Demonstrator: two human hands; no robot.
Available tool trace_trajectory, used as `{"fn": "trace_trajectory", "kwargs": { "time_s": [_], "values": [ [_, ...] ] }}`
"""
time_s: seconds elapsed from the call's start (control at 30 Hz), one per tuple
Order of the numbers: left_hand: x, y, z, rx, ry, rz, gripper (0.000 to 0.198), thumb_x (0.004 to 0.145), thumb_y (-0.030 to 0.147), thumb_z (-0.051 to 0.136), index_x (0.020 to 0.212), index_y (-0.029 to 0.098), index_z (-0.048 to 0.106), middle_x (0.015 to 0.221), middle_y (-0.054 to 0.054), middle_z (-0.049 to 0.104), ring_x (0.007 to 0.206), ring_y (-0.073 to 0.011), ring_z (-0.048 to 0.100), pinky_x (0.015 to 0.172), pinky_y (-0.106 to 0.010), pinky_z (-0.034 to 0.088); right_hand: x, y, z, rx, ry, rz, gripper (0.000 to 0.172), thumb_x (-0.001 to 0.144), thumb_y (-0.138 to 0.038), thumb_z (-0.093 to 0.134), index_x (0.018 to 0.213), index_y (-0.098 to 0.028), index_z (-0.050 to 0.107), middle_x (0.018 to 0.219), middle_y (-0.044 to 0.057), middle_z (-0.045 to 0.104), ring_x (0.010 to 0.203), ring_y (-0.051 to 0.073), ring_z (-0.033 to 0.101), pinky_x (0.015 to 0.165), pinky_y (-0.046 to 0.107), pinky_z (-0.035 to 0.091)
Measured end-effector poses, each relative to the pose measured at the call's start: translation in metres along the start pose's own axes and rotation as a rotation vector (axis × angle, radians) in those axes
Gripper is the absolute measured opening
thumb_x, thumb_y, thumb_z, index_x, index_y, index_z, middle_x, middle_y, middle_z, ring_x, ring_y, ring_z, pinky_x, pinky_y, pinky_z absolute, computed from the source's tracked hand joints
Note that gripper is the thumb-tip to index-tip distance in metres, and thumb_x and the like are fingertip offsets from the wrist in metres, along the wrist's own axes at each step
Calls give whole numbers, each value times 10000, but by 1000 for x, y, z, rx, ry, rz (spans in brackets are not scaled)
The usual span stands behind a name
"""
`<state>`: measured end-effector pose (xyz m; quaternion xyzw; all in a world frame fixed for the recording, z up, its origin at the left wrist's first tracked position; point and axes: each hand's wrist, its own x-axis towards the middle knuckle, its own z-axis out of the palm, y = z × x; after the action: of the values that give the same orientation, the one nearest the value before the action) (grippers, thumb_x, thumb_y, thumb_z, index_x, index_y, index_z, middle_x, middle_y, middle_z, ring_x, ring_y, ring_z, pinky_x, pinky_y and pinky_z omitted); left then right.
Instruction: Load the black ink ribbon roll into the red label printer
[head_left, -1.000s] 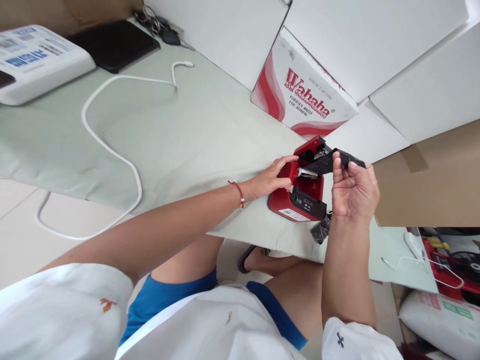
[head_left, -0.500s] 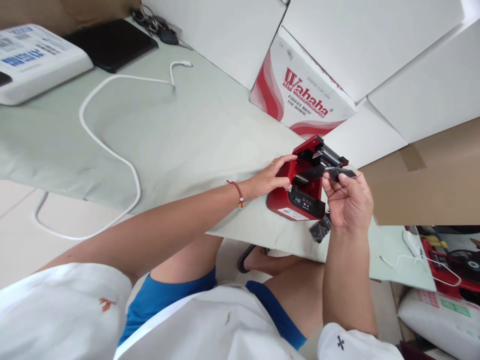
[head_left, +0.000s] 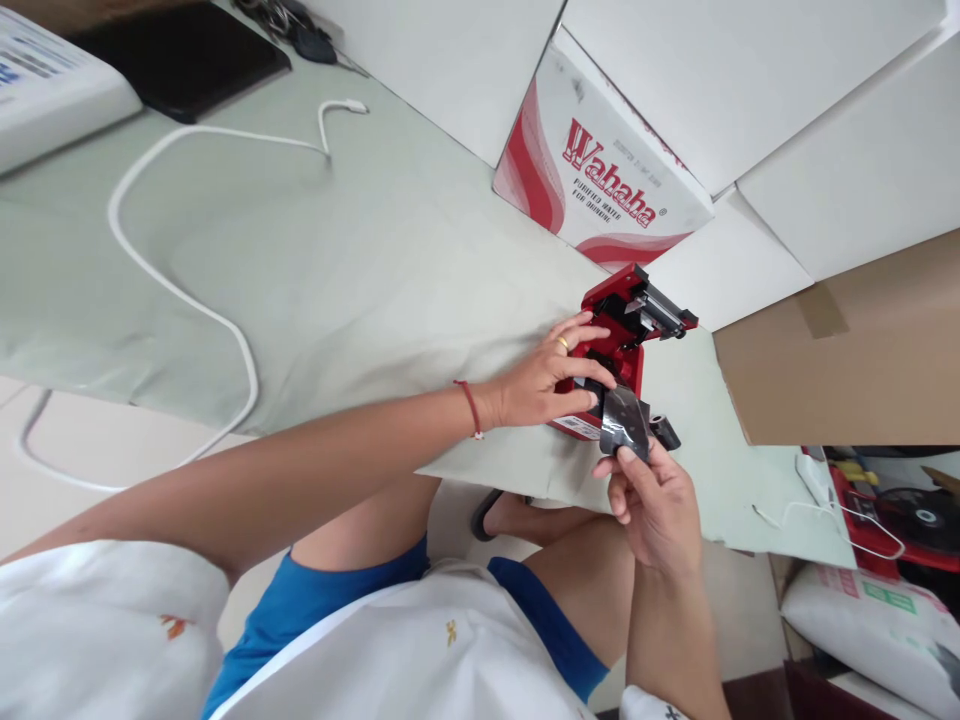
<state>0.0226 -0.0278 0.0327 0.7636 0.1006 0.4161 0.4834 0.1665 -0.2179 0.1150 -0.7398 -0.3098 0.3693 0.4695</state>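
A small red and black device [head_left: 628,325] with its lid up sits near the front edge of the pale green table cover [head_left: 360,260]. My left hand [head_left: 551,375] rests on the device's front, fingers spread over its opening. My right hand [head_left: 652,495] is lower, in front of the table edge, pinching a black roll with a shiny black ribbon [head_left: 628,420] between thumb and fingers. The ribbon hangs just beside my left fingertips.
A white and red "Wahaha" carton [head_left: 607,170] stands behind the device, with white cartons around it and a brown cardboard box [head_left: 847,350] to the right. A white cable [head_left: 180,290] loops across the table's left. A black pad [head_left: 180,55] and keys lie far left.
My right hand has drawn the black roll down and towards me, out of the device's opening to below the table edge. My left hand has shifted from the device's side onto its front.
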Motion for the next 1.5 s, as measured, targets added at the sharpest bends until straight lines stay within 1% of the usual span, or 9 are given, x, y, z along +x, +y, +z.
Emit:
{"fn": "trace_trajectory", "kwargs": {
  "time_s": [0.07,0.2,0.3,0.4,0.53,0.73,0.9,1.13,1.5],
  "values": [
    [0,1,3,28,0,13,276,915,299,737,1164,272,853,1691,-119,537,1764,-418,213,1439,-687,209,5,-5,-10,-55,48,-74,512,804,-660,892,895,-180,739,723,65,772,427,124,569,378,241,414],
    [1,3,5,45,26,33,232,915,287,753,1111,259,875,1684,-130,532,1762,-436,211,1439,-679,221,35,-25,-32,-66,419,-437,439,903,-612,816,834,-199,684,761,21,770,518,85,572,489,212,444],
    [1,3,5,46,42,27,220,907,256,766,1097,289,871,1682,-91,543,1762,-412,226,1433,-680,247,67,-37,-35,-186,458,-584,363,929,-548,787,865,-199,708,867,46,806,626,114,621,591,256,521],
    [0,2,5,49,45,36,235,903,266,781,1116,287,876,1684,-103,542,1758,-423,234,1430,-689,246,101,-44,-31,-371,523,-768,322,992,-510,705,1076,-209,780,1212,103,829,1059,223,758,899,394,636],
    [-1,-1,5,69,66,83,242,914,276,768,1125,284,885,1688,-112,534,1754,-436,235,1434,-693,230,143,-54,-27,-682,531,-996,485,1059,-508,592,1456,-244,680,1631,143,627,1561,330,538,1277,623,445],
    [-2,-3,5,146,108,148,224,917,372,770,1116,326,862,1693,-60,537,1751,-433,236,1416,-727,243,144,-63,-12,-794,357,-908,581,1105,-615,481,1425,-203,736,1361,166,792,1362,330,680,1228,579,487],
    [-4,4,2,140,288,199,541,987,480,664,1498,310,618,1707,-128,521,1724,-372,330,1424,-667,259,93,-46,-10,-713,238,-831,442,1128,-560,525,1164,-274,860,1198,71,864,1187,263,798,1259,545,502],
    [-2,7,-7,6,181,5,482,1122,530,454,1521,282,560,1426,-99,783,1424,-293,697,1390,-570,309,70,-14,-23,-578,66,-679,405,1149,-522,528,1245,-320,864,1411,48,805,1443,262,706,1378,600,379],
    [4,-8,-11,-48,153,62,391,963,353,646,1341,253,633,1291,-92,786,1345,-297,675,1247,-518,483,75,1,-19,-417,70,-644,387,1112,-531,597,1233,-283,869,1415,75,801,1487,266,672,1354,578,436]
  ]
}}
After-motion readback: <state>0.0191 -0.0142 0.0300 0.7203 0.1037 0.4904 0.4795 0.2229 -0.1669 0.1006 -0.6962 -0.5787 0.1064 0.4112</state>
